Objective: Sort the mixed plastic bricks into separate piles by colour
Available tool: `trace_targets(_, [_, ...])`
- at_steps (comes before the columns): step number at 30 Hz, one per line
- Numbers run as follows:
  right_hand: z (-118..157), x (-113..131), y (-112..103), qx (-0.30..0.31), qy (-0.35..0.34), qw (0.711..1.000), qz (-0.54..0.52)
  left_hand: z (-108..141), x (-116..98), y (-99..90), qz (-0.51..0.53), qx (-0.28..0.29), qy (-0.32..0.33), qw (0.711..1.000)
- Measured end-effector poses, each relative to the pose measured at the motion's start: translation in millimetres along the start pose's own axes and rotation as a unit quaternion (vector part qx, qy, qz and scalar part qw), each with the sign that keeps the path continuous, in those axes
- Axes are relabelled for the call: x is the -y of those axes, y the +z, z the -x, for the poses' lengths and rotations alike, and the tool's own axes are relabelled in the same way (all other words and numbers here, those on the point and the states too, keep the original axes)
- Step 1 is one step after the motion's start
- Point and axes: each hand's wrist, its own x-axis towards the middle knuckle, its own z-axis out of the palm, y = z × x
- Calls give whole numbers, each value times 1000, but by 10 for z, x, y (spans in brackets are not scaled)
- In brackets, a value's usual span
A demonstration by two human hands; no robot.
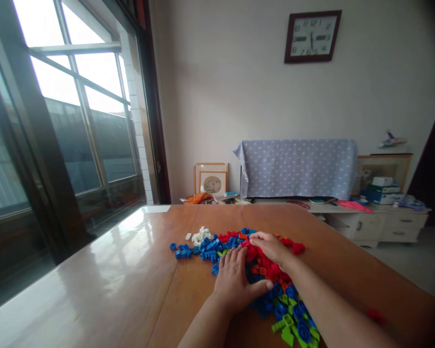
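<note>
A mixed heap of plastic building bricks lies on the wooden table (123, 285). My left hand (235, 280) rests palm down at the heap's near left side, its thumb spread wide from the fingers and nothing held. Just beyond it, my right hand (270, 249) reaches over the red bricks (273, 271) with its fingers curled together. Whatever those fingers hold, if anything, is hidden. Blue bricks (208, 249) spread left of the hands, beside a small group of white bricks (202, 236). Green bricks (287, 320) mingle with blue ones under my right forearm.
A lone red piece (376, 316) sits near the table's right side, blurred. Behind the table stands a low white cabinet (373, 224) with a cloth-covered object (299, 169) on it. Glass doors (90, 121) are at the left, and a clock (312, 36) hangs on the wall.
</note>
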Motion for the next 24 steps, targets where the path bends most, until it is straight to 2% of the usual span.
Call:
trace_targets(6, [-18,329,280,80,-39,996,20,-63,43,-62,67,-99,-17,993])
trace_targets(9, [-68,391,276,77,-57,995,23,-136,104,-170,99,-152,-31,983])
trace_targets(12, [-53,380,186,56,-57,997,20,-218,224,-283,149,-200,-71,966])
trace_targets(17, [211,259,-44,40,-23,999,16,-308,463,-341,250,-243,-158,924])
trace_targets(20, [421,163,-303,28,-17,999,18,-323,591,-291,315,-250,-175,899])
trace_targets(22, [561,50,-584,-28,-9,999,29,-318,670,-256,343,-253,-180,887])
trace_targets(24, [718,-139,-929,-128,13,990,56,-303,738,-239,333,-262,-194,885])
